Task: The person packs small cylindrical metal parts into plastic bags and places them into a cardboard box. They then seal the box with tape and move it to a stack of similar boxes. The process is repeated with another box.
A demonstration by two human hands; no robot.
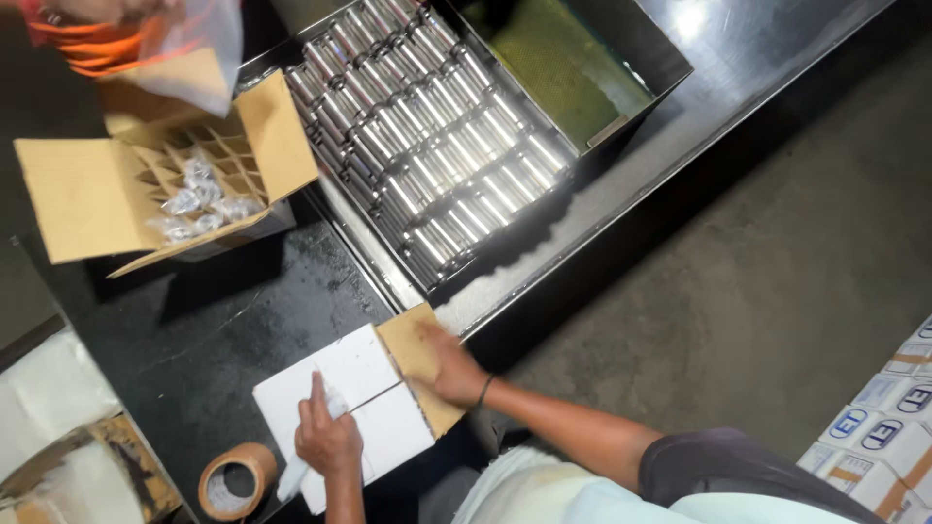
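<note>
White box: left hand flat on top, right hand apparently pressing flap.

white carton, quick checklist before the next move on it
1. Top flaps of the white carton folded flat and meeting along the seam: ok.
2. Left hand pressing on the flaps beside the seam: ok.
3. Right hand resting on the brown side flap: ok.
4. Seam taped: cannot tell; no tape strip is visible across it.
5. Tape roll beside the carton, near the left hand: ok.
6. Carton fully on the dark table: ok.
</note>
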